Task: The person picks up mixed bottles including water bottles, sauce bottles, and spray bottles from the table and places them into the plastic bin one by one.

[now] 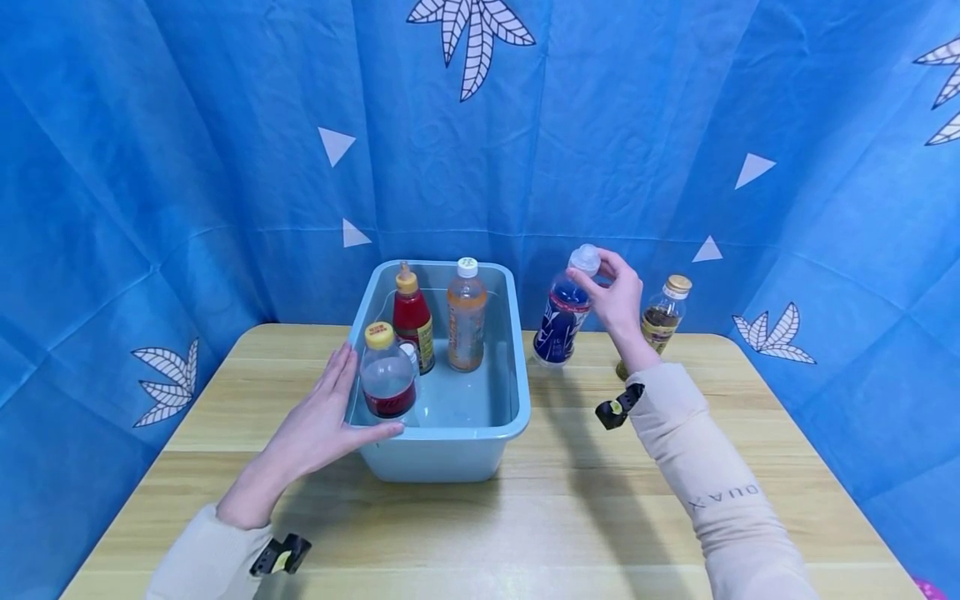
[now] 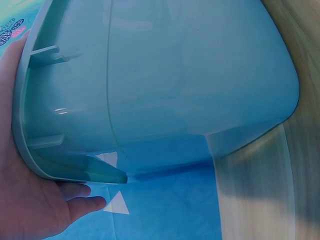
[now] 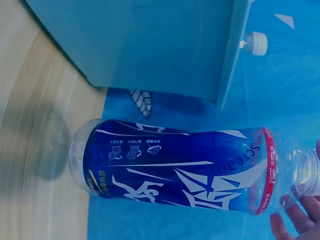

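My left hand rests on the near left corner of a light blue plastic basin, thumb along the front rim and straight fingers along the left side. With my right hand I pinch the clear cap of a blue-labelled drink bottle, just right of the basin. The bottle leans slightly; I cannot tell whether its base touches the table. In the right wrist view, the label shows white lettering and a red band, and fingertips appear by the neck.
Inside the basin stand a yellow-capped bottle, a red sauce bottle, an orange-tinted bottle and a small white-capped one. A glass bottle with dark contents stands behind my right wrist. Blue curtain hangs behind the wooden table.
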The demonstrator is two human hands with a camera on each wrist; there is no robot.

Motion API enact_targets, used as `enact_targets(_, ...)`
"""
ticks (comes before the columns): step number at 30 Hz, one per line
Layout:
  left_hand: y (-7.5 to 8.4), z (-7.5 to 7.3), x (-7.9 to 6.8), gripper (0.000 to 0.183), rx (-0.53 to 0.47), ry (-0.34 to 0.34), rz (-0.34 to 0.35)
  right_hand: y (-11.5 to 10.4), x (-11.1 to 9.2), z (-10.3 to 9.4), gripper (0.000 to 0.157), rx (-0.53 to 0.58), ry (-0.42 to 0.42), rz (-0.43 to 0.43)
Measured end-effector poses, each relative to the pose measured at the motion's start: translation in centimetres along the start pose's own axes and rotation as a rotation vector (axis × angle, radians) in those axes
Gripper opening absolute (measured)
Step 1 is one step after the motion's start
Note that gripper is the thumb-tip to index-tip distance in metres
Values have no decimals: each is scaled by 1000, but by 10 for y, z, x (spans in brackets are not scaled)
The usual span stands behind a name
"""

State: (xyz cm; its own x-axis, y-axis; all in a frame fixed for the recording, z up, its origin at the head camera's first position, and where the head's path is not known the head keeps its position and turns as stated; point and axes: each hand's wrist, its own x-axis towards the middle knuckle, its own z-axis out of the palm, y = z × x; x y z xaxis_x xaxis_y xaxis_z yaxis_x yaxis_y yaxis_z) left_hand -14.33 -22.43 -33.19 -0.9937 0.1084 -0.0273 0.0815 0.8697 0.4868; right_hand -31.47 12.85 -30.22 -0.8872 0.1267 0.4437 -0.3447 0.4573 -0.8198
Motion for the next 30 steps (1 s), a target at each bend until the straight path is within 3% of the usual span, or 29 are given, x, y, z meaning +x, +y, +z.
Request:
enact_targets(18, -1, 0, 1, 119, 4, -3, 3, -40, -7, -25, 46, 65, -7, -80)
enact_targets(26, -1, 0, 1, 118, 4, -2, 5, -87, -22, -38, 42, 113, -23, -117)
enact_targets(30, 0, 0, 0, 118, 2, -4, 2, -100, -24, -42, 40, 121, -30, -138)
